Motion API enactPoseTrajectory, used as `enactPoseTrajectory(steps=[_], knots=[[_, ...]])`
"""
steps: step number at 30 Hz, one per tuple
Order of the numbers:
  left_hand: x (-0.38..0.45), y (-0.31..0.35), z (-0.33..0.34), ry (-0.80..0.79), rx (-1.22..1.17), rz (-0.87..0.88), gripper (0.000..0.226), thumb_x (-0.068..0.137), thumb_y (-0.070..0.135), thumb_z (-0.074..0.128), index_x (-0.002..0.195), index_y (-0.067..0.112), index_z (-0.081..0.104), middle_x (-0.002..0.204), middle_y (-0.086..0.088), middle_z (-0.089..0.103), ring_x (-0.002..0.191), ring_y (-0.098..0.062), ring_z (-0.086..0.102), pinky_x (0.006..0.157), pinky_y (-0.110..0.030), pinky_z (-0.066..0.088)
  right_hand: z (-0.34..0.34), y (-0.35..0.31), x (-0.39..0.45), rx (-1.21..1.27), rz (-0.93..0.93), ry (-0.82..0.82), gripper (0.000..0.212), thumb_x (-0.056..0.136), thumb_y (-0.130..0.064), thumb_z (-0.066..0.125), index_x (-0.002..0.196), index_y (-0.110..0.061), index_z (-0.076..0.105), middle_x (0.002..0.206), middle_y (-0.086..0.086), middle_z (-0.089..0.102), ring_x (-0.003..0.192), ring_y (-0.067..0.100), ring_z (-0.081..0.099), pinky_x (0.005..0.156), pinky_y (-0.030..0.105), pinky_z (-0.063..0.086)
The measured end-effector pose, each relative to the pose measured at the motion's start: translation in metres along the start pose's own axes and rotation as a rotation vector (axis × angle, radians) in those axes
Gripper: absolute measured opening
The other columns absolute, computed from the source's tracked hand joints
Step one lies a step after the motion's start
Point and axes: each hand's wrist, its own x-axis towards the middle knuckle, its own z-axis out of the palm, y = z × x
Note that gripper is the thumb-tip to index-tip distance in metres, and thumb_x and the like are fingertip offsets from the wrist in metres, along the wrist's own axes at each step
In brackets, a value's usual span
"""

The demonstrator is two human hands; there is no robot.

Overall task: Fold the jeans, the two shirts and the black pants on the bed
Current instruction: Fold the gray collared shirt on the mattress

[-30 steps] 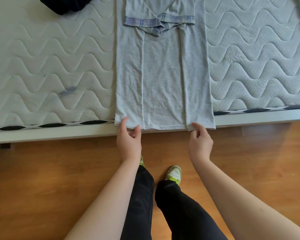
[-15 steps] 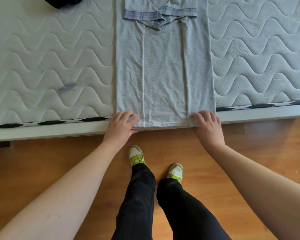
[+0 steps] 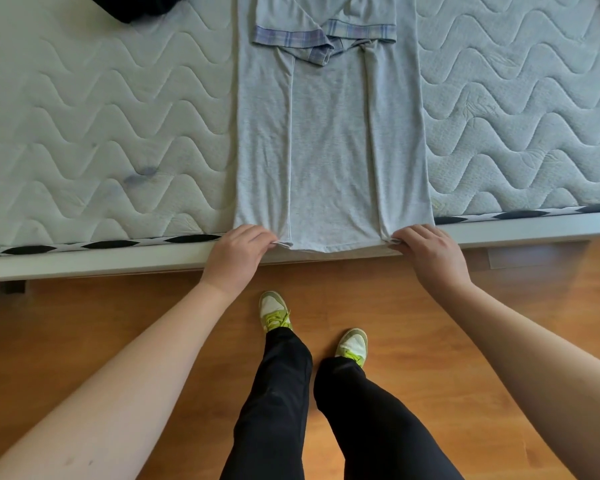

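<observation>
Hands grip the near hem of a gray shirt (image 3: 329, 140) that lies flat on the bed (image 3: 84, 133), its sides folded inward into a long strip with plaid-trimmed sleeves at the far end. The left hand (image 3: 238, 254) has its fingers pinching the hem's left corner, and the right hand (image 3: 430, 254) pinches the right corner at the mattress edge. Dark clothing (image 3: 136, 5) lies at the far left.

Both hands pinch the bottom hem of the grey shirt (image 3: 329, 140): left hand (image 3: 238, 254) at its left corner, right hand (image 3: 430, 252) at its right. The shirt lies on the bed (image 3: 84, 133) beyond them.
</observation>
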Motion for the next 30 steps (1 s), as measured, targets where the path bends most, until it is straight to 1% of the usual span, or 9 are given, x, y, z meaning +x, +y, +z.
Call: enactPoseTrajectory(steps=[6,9,11,16,20,21,23,25,30], knots=[[0.001,0.025,-0.048,-0.026,0.01,0.053,0.025,0.091,0.023,0.052,0.089,0.009,0.074,0.079,0.0,0.068,0.072,-0.021,0.063,0.063,-0.031,0.051,-0.045,-0.013,-0.009,-0.005,-0.094,0.055,0.027,0.094,-0.024,0.05,0.091,-0.009,0.072,0.076,0.006,0.066,0.068,0.031,0.062,0.06,0.036,0.049],[-0.002,0.045,-0.08,-0.074,-0.018,0.062,0.007,0.085,0.011,0.068,0.089,0.009,0.074,0.079,0.0,0.069,0.073,-0.021,0.066,0.062,-0.031,0.054,-0.079,-0.024,-0.017,-0.028,-0.154,0.065,0.027,0.092,-0.019,0.048,0.092,-0.008,0.073,0.08,0.006,0.068,0.068,0.03,0.063,0.06,0.035,0.05],[-0.005,0.062,-0.102,-0.119,-0.043,0.034,0.013,0.079,0.004,0.077,0.09,0.009,0.074,0.08,0.0,0.071,0.074,-0.022,0.068,0.061,-0.031,0.055,-0.104,-0.033,-0.024,-0.043,-0.191,0.07,0.03,0.093,-0.019,0.046,0.092,-0.008,0.074,0.08,0.006,0.068,0.066,0.03,0.062,0.059,0.034,0.05],[-0.015,0.107,-0.156,-0.149,-0.045,0.006,0.012,0.081,0.019,0.064,0.087,0.016,0.075,0.077,0.007,0.069,0.073,-0.015,0.066,0.054,-0.024,0.051,-0.159,-0.054,-0.041,-0.072,-0.267,0.033,0.025,0.083,-0.005,0.053,0.096,-0.011,0.073,0.083,0.003,0.067,0.068,0.029,0.061,0.058,0.035,0.049],[-0.029,0.142,-0.187,-0.206,-0.074,-0.047,0.026,0.089,0.03,0.051,0.089,0.019,0.074,0.08,0.011,0.069,0.075,-0.012,0.064,0.06,-0.02,0.047,-0.193,-0.071,-0.058,-0.09,-0.272,0.006,0.034,0.071,0.007,0.068,0.097,-0.014,0.071,0.083,-0.001,0.064,0.071,0.026,0.059,0.061,0.034,0.047],[-0.033,0.148,-0.193,-0.226,-0.087,-0.056,0.028,0.09,0.031,0.048,0.09,0.019,0.074,0.082,0.011,0.07,0.077,-0.012,0.064,0.061,-0.022,0.05,-0.2,-0.076,-0.064,-0.084,-0.269,0.0,0.033,0.072,0.006,0.069,0.096,-0.015,0.07,0.083,-0.001,0.063,0.072,0.025,0.059,0.062,0.034,0.046],[-0.039,0.155,-0.203,-0.267,-0.107,-0.095,0.018,0.09,0.025,0.057,0.093,0.019,0.074,0.086,0.01,0.071,0.082,-0.011,0.064,0.066,-0.027,0.054,-0.214,-0.082,-0.073,-0.067,-0.28,0.013,0.019,0.084,-0.006,0.059,0.093,-0.017,0.071,0.081,-0.003,0.063,0.071,0.023,0.059,0.063,0.032,0.043],[-0.04,0.16,-0.215,-0.29,-0.117,-0.139,0.012,0.089,0.017,0.066,0.097,0.019,0.074,0.091,0.008,0.072,0.087,-0.011,0.063,0.072,-0.028,0.054,-0.227,-0.087,-0.076,-0.045,-0.275,0.012,0.021,0.092,-0.017,0.049,0.09,-0.019,0.07,0.079,-0.004,0.062,0.07,0.022,0.059,0.063,0.031,0.041],[-0.021,0.17,-0.242,-0.346,-0.12,-0.332,0.019,0.097,0.033,0.057,0.11,0.025,0.068,0.1,0.007,0.067,0.092,-0.012,0.06,0.079,-0.027,0.047,-0.244,-0.084,-0.067,-0.057,-0.263,0.01,0.025,0.091,-0.018,0.046,0.091,-0.018,0.071,0.08,-0.004,0.064,0.07,0.023,0.06,0.061,0.033,0.048]])
